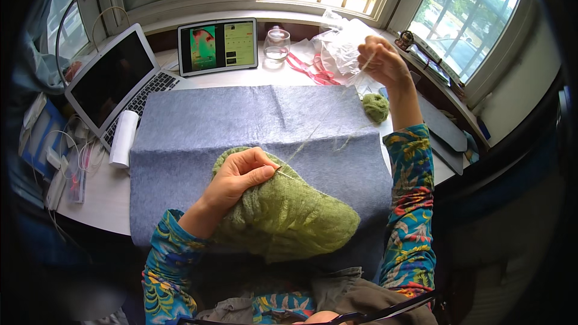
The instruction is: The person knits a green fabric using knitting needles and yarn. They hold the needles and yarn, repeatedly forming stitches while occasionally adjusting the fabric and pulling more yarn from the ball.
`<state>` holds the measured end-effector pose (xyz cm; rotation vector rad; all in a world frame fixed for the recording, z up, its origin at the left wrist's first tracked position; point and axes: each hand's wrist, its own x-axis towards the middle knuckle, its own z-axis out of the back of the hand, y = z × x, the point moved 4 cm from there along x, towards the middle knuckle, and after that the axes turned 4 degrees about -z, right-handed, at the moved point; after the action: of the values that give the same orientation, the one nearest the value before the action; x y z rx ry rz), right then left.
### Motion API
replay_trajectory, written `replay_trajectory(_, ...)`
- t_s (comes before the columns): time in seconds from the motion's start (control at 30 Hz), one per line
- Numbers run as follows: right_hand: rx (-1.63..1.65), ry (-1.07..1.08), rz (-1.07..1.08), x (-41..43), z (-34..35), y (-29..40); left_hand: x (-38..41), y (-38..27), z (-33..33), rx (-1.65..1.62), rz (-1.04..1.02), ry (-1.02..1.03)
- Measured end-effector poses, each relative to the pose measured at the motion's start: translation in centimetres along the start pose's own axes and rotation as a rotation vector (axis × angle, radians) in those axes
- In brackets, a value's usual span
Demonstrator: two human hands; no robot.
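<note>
My left hand [241,178] pinches the upper edge of a fuzzy green knitted piece [302,216] between thumb and fingers. A small dark tip, perhaps of a needle, shows at the thumb; what it belongs to is hidden. Raised at the upper right, my right hand [384,61] is closed on a pale green yarn strand [311,133]. That strand slants taut down to the knitting near my left fingertips. A second, slack length of yarn lies on the grey-blue felt mat [203,117]. Below my right hand sits a small ball of green yarn [375,108].
Left of the mat are an open laptop [113,76] and a white roll [124,137]. Behind it stand a tablet [218,47] with a lit screen and a clear glass [276,45]. Pink ribbon [316,72] and crumpled plastic bags [341,40] lie by the window. Cables [67,149] tangle at far left.
</note>
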<state>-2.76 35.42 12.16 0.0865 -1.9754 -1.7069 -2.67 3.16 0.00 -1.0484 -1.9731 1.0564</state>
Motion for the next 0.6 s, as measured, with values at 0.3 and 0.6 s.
replay_trajectory(0.3, -0.403, -0.322, -0.424, -0.4, 2.5, -5.8, -0.1, -0.3, 0.1, -0.021, -0.052, -0.021)
replay_trajectory(0.6, -1.575, -0.468, -0.332, -0.6, 0.7, -4.0, 0.1, -0.7, -0.2, -0.010, -0.094, 0.032)
